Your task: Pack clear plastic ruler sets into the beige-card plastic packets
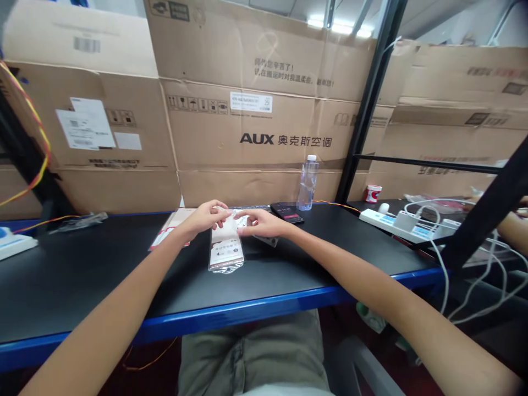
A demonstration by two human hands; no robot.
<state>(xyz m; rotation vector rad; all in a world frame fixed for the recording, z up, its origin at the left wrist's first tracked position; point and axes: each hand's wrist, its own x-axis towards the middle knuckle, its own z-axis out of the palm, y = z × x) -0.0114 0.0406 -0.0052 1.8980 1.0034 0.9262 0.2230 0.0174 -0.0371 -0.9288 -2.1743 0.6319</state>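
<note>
A slim clear plastic packet point(226, 252) with a white and brown printed card inside lies lengthwise on the black tabletop in front of me. At its far end my left hand point(205, 218) has its fingers bent in on the upper left part of the packet. From the other side my right hand point(263, 224) curls thumb and forefinger at the packet's upper right edge. Small fingertip contacts are hard to make out. Beside my left wrist lies a flat red and white packet point(167, 231), partly covered by that arm.
Behind the hands are a dark phone point(287, 213) and a clear water bottle point(306, 184). Cardboard panels point(256, 148) wall off the back. To the right, a white power strip point(398, 224) trails cables near a black post point(367, 104); another person's hand point(513, 225) shows beyond.
</note>
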